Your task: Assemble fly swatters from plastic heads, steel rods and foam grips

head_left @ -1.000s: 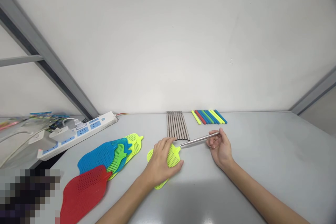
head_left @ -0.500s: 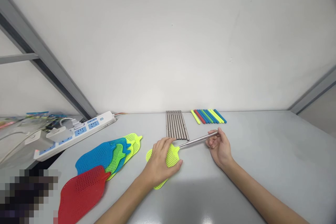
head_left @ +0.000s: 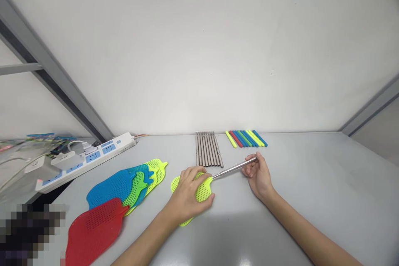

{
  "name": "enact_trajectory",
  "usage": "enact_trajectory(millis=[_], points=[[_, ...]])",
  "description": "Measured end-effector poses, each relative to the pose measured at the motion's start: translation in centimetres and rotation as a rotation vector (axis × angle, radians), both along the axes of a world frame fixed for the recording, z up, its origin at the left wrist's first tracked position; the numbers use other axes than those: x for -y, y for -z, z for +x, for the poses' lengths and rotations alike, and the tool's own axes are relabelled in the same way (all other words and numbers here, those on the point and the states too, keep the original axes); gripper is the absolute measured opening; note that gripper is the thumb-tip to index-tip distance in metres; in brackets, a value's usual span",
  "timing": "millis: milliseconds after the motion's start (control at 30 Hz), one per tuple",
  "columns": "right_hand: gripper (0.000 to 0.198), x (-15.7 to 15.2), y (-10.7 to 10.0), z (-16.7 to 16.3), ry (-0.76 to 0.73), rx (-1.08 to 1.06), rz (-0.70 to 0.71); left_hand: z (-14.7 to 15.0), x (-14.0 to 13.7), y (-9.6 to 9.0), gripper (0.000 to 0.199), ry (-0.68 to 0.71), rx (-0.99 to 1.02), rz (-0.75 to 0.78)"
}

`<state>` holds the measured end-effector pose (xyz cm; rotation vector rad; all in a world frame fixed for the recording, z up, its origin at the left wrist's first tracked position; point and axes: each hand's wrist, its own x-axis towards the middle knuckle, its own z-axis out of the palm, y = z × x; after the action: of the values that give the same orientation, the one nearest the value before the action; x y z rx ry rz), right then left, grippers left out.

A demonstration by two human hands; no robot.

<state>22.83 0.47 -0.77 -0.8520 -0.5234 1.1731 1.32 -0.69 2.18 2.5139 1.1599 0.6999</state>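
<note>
My left hand (head_left: 187, 194) lies over a yellow perforated fly swatter head (head_left: 203, 191), holding it on the table with its fingers and thumb around the sides. One finger reaches to the head's narrow neck. My right hand (head_left: 259, 174) pinches the far end of a shiny metal telescopic rod (head_left: 235, 167) between thumb and fingers. The rod slants down to the left, and its thin tip meets the neck of the yellow head. Whether the tip sits inside the neck cannot be made out. Part of the head is hidden under my left hand.
Blue, green and yellow swatter heads (head_left: 112, 187) overlap at the left, with a red head (head_left: 93, 232) in front. Metal rods (head_left: 208, 149) lie in a row near the wall, beside coloured handle sleeves (head_left: 246, 138). A power strip (head_left: 109, 148) with plugs stands back left.
A finger of my left hand has shifted forward onto the neck of the yellow head. The rod and my right hand look nearly the same. The whole view has shifted slightly.
</note>
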Motion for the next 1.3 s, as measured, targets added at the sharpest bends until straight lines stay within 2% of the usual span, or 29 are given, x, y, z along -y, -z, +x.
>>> enact_trajectory(millis=[267, 733, 1133, 1200, 1300], points=[[0.032, 0.01, -0.3, -0.09, -0.012, 0.024, -0.023, 0.09, 0.16, 0.02, 0.04, 0.041, -0.023, 0.029], [0.029, -0.23, 0.26, 0.03, -0.039, 0.064, -0.028, 0.12, 0.17, -0.26, 0.04, 0.04, -0.041, 0.074], [0.028, -0.09, -0.09, -0.05, -0.043, 0.077, -0.037, -0.04, 0.06, -0.57, 0.04, 0.057, -0.075, 0.111], [0.028, -0.08, -0.05, -0.11, -0.015, 0.079, -0.048, -0.04, 0.03, -0.53, 0.042, 0.065, -0.082, 0.104], [0.031, -0.05, 0.09, -0.14, 0.111, 0.065, -0.06, 0.11, 0.12, -0.46, 0.056, 0.069, -0.079, 0.089]])
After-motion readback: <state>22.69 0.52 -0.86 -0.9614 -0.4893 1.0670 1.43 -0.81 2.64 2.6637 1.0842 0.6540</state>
